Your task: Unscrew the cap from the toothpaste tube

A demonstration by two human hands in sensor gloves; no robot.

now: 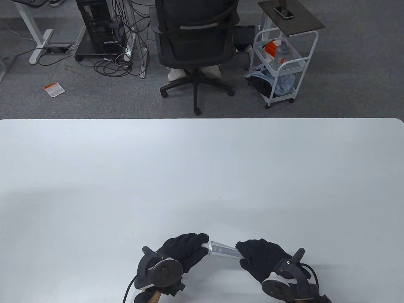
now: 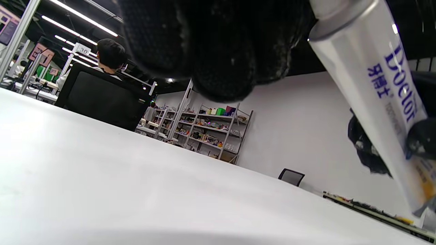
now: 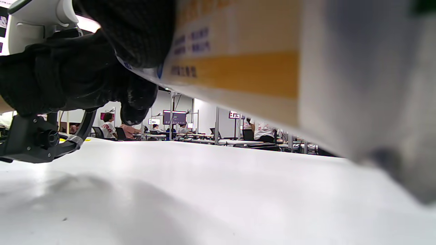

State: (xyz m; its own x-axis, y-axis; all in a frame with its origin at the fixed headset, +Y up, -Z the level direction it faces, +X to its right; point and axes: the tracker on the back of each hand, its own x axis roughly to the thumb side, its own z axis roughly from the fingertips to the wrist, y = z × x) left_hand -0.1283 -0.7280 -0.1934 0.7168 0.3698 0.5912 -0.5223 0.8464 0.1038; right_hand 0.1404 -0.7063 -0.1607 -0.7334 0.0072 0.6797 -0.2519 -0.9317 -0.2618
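Observation:
A silver-white toothpaste tube [image 1: 224, 250] with blue lettering is held above the table near its front edge, between both gloved hands. My left hand [image 1: 186, 249] grips the tube's cap end; a bit of the white cap [image 1: 205, 245] shows at the fingertips. My right hand [image 1: 258, 257] grips the tube's body and tail end. In the left wrist view the tube [image 2: 374, 85] slants down to the right from my fingers [image 2: 218, 51]. In the right wrist view the tube [image 3: 272, 68] fills the top, blurred, with a yellow band.
The white table [image 1: 202, 176] stretches away behind the hands. Beyond its far edge stand a black office chair [image 1: 195, 41] and a white cart [image 1: 281, 63] on grey carpet.

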